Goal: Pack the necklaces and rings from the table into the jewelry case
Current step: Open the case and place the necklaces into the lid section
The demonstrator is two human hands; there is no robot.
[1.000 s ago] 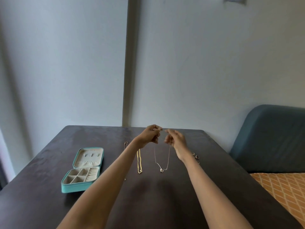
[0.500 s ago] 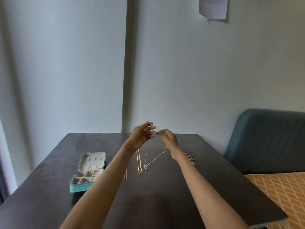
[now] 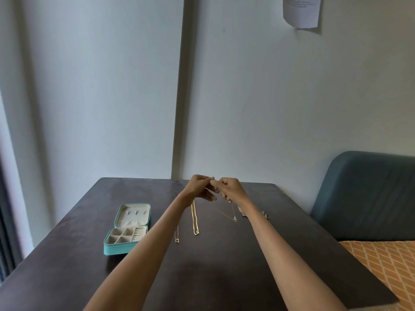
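Observation:
My left hand [image 3: 200, 186] and my right hand [image 3: 229, 189] meet above the far middle of the dark table [image 3: 213, 265]. Both pinch the ends of a thin silver necklace [image 3: 226, 213], whose pendant hangs low under my right wrist. A gold chain necklace [image 3: 194, 221] lies straight on the table below my left hand. Another thin necklace with a small pendant [image 3: 177, 237] lies to its left, partly hidden by my left forearm. Several rings [image 3: 265, 215] sit to the right of my right arm. The teal jewelry case [image 3: 125, 230] lies open at the left, cream compartments showing.
A blue-grey upholstered seat back [image 3: 368, 194] and an orange patterned cushion [image 3: 386, 261] stand to the right of the table. A sheet of paper [image 3: 301, 11] hangs on the wall above. The table's far edge meets the wall.
My hands have closed together and the silver necklace's pendant has swung from the left to the right, under my right wrist. The camera has tilted up a little.

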